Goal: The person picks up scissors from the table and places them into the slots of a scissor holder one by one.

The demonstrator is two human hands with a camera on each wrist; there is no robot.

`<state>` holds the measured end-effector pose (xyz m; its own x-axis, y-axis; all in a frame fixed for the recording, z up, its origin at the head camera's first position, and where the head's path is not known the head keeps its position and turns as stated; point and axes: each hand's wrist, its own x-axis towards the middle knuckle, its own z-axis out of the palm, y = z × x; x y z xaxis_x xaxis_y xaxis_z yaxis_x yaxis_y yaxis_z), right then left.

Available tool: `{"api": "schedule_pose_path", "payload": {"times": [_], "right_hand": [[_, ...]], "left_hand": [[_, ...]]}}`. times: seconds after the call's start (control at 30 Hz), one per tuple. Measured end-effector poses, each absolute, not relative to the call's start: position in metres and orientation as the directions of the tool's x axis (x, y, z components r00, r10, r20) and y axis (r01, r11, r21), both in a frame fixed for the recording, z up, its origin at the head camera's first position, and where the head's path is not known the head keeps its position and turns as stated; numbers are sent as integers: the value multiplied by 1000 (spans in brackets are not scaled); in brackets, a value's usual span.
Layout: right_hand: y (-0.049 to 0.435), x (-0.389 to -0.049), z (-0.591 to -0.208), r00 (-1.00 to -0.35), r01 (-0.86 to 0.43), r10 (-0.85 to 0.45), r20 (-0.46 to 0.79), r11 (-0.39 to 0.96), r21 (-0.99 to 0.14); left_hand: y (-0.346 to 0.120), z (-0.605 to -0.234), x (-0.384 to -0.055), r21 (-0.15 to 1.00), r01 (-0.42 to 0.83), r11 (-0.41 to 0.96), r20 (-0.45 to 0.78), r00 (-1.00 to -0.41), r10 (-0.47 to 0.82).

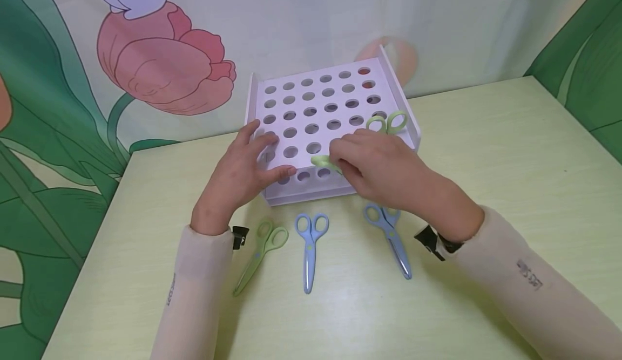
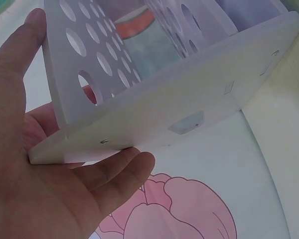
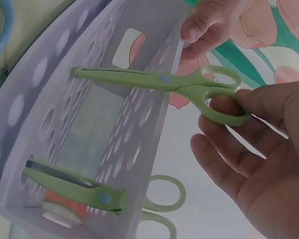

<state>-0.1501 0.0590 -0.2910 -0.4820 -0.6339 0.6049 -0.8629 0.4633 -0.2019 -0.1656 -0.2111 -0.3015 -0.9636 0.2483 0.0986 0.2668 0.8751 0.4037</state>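
Note:
A white scissors rack [image 1: 322, 118] with rows of round holes leans back on the table. My left hand [image 1: 238, 171] grips its left side; in the left wrist view, fingers reach around the side panel [image 2: 154, 112]. Between thumb and fingers, my right hand [image 1: 384, 165] pinches a handle loop of green scissors [image 3: 189, 82]. Their closed blades reach into the rack, with the tip near a lower-panel hole; whether it has entered is unclear. A second pair of green scissors [image 3: 97, 194] stands in the rack, blades down through the holes, handles above the top.
On the table [image 1: 340, 317] in front of the rack lie green scissors [image 1: 257, 257], blue scissors [image 1: 309, 249] and another blue pair [image 1: 393, 241] near the right wrist. Behind the rack hangs a flower-printed backdrop [image 1: 301, 20].

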Motion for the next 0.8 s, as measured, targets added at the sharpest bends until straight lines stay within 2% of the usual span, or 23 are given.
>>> {"api": "schedule_pose_path", "payload": {"times": [0.17, 0.3, 0.8], "right_hand": [[59, -152, -289, -567, -823, -646, 510, 463, -329], [62, -154, -286, -608, -793, -646, 461, 478, -376], [68, -157, -282, -603, -796, -608, 516, 422, -434]], "left_hand": [[-213, -302, -165, 396, 284, 873, 117, -959, 259], [-213, -302, -165, 397, 276, 875, 111, -961, 252], [-211, -300, -166, 405, 263, 876, 87, -964, 250]]}}
